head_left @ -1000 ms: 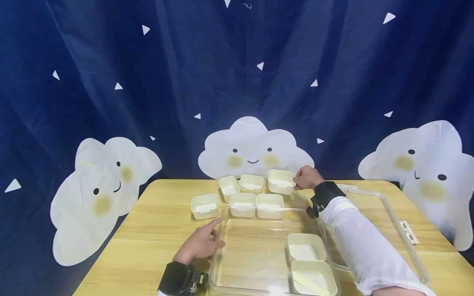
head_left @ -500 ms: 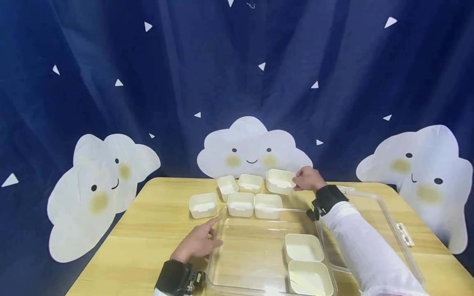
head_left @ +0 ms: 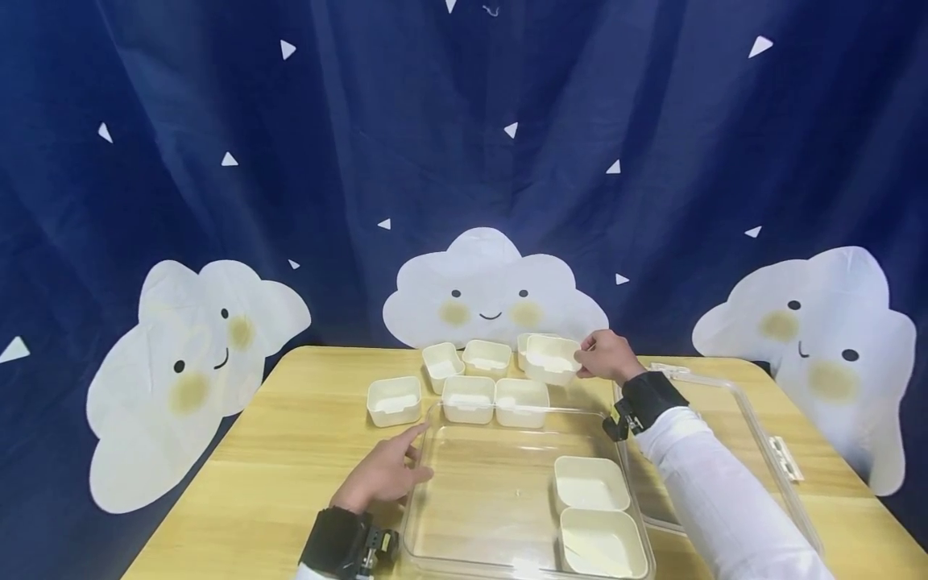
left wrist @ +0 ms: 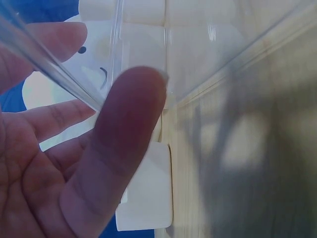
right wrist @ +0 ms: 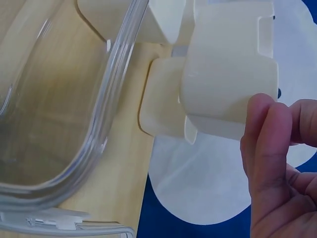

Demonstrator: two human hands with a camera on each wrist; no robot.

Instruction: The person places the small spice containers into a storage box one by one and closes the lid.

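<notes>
My right hand [head_left: 609, 356] pinches the right rim of a small cream storage box [head_left: 551, 366] at the back of the table. In the right wrist view that box [right wrist: 228, 69] is held up, apart from another cream box [right wrist: 163, 99] behind it. My left hand [head_left: 384, 471] rests at the left wall of a large clear plastic bin [head_left: 471, 491], its fingers fairly straight. Seen from the left wrist, the thumb [left wrist: 126, 119] lies across the clear wall. Two cream boxes stand inside the bin at its right, the nearer one [head_left: 603, 544] holding a pale strip.
Several cream boxes stand behind the bin, among them one at the left [head_left: 395, 403] and one at the bin's back edge [head_left: 522, 404]. A clear lid [head_left: 754, 411] with white latches lies to the right, partly under my right sleeve. A dark blue curtain [head_left: 348, 121] hangs behind the table.
The right hand has raised the cream box slightly off the one it was against and moved it a little right, showing the box behind. The left hand stays at the bin's wall.
</notes>
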